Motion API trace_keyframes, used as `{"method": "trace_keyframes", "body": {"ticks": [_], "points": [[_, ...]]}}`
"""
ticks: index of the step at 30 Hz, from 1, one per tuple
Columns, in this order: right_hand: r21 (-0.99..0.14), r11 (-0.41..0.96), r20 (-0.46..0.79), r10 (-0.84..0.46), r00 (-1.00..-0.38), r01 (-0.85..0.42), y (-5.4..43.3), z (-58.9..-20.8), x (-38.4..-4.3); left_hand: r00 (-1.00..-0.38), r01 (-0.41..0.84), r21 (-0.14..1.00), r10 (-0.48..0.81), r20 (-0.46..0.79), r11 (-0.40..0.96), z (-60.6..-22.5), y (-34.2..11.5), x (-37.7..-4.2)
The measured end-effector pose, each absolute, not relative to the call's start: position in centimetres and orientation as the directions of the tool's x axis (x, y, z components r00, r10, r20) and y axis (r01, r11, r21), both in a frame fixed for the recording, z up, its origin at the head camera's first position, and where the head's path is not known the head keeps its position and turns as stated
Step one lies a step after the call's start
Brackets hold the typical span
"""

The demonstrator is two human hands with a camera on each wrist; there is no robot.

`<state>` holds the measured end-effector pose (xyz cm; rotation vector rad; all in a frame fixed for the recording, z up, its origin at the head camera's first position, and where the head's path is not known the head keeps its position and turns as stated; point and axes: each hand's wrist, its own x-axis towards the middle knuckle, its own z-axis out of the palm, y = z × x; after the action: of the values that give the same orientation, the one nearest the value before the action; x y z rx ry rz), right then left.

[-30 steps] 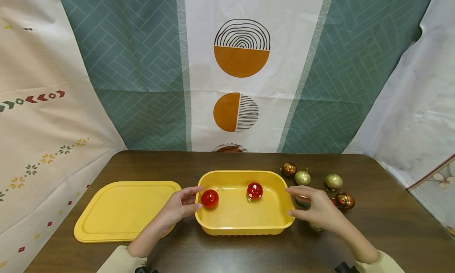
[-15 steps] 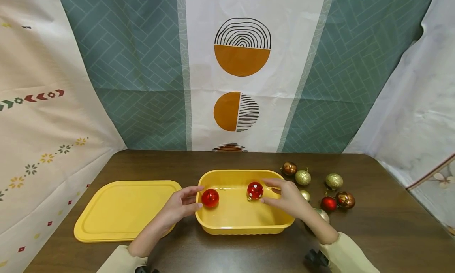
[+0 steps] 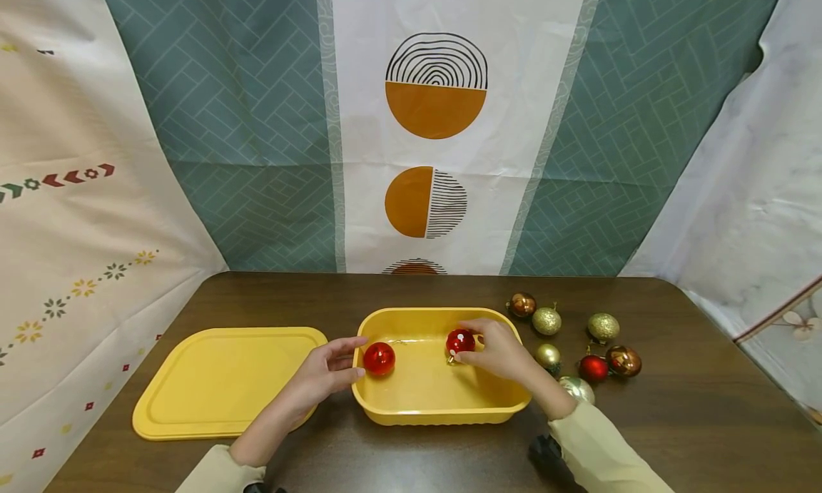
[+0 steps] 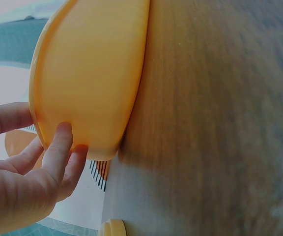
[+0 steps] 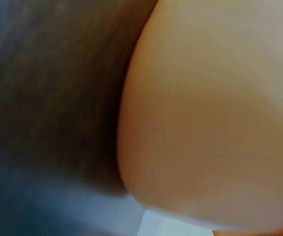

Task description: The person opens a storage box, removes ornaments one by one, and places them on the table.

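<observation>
A yellow plastic box [image 3: 443,417] stands on the table with two red Christmas baubles in it. My left hand [image 3: 323,372] grips the box's left end; in the left wrist view, fingers of the left hand [image 4: 26,184] lie on both sides of the rim. A plain red bauble [image 3: 379,359] lies inside near that hand. My right hand [image 3: 499,349] reaches over the box's right side and pinches a red bauble with white dots [image 3: 459,341], its thumb at the gold cap. The right wrist view shows mostly the box wall [image 5: 205,128], blurred; the right hand is hidden there.
Left of the box lies a flat yellow lid [image 3: 225,386]. Several baubles sit right of it, among them a brown bauble [image 3: 522,305], a gold glitter bauble [image 3: 603,327] and a red bauble [image 3: 593,368]. A pale bauble [image 3: 576,389] is beside my right forearm.
My right hand has moved left from the box's right rim to the dotted red bauble and closed its fingers on it. The left hand has stayed at the left rim.
</observation>
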<state>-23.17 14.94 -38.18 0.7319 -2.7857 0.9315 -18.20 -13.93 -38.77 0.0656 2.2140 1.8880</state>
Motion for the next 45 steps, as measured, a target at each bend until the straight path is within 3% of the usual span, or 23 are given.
{"method": "trace_keyframes", "body": {"ticks": [17,30,45], "points": [[-0.458,0.769,0.236,-0.379,-0.895,-0.446,14.5,-38.4,-23.6,-0.972,-0.119,0.979,0.184,-0.149,0.165,-38.7,-13.8,-18.2],[-0.474,0.746,0.269,-0.384,-0.883,-0.469,14.6,-38.2,-23.3,-0.972,-0.119,0.978,0.179,-0.15,0.172,-38.7,-13.7,-18.4],[-0.522,0.694,0.323,-0.377,-0.868,-0.496,16.7,-34.8,-20.7,-0.974,-0.118,0.977,0.172,-0.149,0.175,-38.7,-13.8,-18.3]]}}
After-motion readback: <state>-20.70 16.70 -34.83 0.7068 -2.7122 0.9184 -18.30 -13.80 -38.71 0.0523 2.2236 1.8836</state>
